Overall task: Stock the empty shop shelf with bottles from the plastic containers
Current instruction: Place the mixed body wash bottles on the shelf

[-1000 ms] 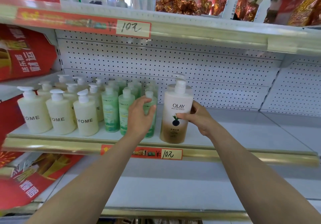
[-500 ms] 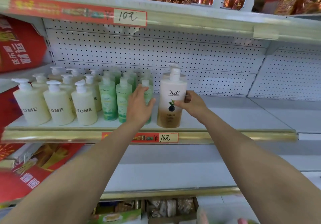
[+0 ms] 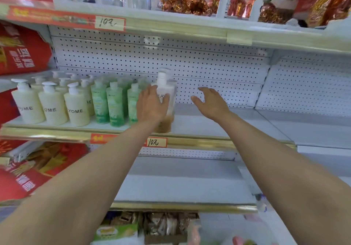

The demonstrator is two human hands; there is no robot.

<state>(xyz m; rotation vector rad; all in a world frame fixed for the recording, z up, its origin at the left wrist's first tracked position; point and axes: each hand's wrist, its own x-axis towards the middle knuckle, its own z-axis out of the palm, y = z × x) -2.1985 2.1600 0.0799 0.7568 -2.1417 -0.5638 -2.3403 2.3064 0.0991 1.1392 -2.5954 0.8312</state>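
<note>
The cream bottles are smooth, opaque plastic with a soft sheen; the green bottles are translucent plastic. The pump bottle looks glossy, white plastic shading to clear amber. The shelf is matt white, its back panel matt and perforated, its edge strip shiny gold. The price label is paper; the wrappings above are crinkled, glittering foil.

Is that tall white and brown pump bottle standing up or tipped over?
Upright: the pump bottle stands base-down on the shelf, pump on top.
</note>
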